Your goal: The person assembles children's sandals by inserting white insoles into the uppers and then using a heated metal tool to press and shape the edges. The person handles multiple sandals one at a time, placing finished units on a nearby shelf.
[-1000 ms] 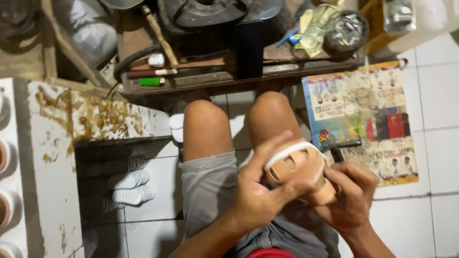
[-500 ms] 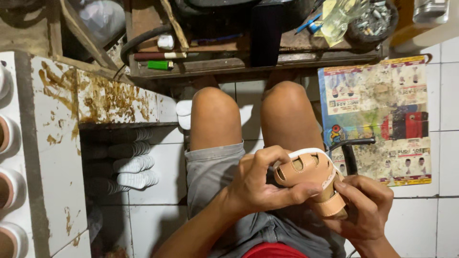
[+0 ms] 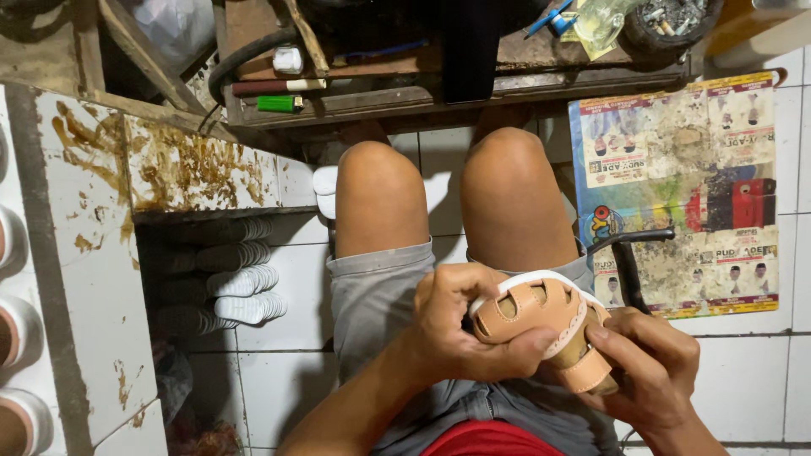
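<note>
Sandal upper (image 3: pixel 541 317), tan leather with cut-out holes and a white edge, sits right over the person's lap, near the bottom of the view and a bit right of centre. Left hand (image 3: pixel 460 325) has its grip closed around the near-left side of it, thumb lying along the lower edge and fingers curled over the top. Right hand (image 3: pixel 650 363) cups it from the right and underneath, grip closed on the strap end, and it also looks like it's got the dark handle of a tool (image 3: pixel 629 257) that sticks up toward the far side, though I can't tell exactly how that's held. Both bare knees poke up just beyond, in grey shorts (image 3: pixel 380 291). Far side has a cluttered wooden worktop (image 3: pixel 473 93) with a green lighter (image 3: pixel 279 104) lying on it. To the right on the white tiled floor is a stained colourful poster (image 3: pixel 684 169). Left is a glue-spattered white box (image 3: pixel 93 253) with stacked white soles (image 3: pixel 241 283) beside it.
</note>
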The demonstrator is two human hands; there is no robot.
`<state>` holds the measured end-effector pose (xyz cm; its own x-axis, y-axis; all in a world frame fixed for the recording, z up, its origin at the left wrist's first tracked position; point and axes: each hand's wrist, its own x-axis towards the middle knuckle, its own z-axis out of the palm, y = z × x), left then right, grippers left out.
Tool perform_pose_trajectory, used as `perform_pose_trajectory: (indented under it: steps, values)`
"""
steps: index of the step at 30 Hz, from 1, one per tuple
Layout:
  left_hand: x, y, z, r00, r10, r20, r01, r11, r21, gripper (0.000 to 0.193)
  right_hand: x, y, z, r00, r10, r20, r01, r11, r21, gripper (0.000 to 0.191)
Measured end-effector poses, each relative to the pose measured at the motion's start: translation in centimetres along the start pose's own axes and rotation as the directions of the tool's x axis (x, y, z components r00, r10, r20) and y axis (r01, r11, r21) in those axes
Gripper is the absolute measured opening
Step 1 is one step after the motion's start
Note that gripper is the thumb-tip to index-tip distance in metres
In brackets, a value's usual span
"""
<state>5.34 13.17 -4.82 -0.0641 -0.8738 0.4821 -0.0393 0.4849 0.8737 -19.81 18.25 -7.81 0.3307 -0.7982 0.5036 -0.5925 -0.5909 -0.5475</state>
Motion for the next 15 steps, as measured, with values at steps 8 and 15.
perform_pose_trajectory:
  steps: [8, 15]
  values:
    - [-0.3, -0.4, -0.5, 0.994, 0.04, 0.101, -0.055, 0.986, 0.158, 0.047, 0.2, 0.0, 0.0, 1.0, -0.011, 0.029, 0.009, 0.998, 0.067, 0.067]
    - [-0.6, -0.4, 1.2, 0.98, -0.172, 0.103, 0.17, 0.985, 0.032, 0.077, -1.3, 1.5, -0.9, 0.988, 0.153, -0.033, -0.156, 0.971, -0.181, 0.052]
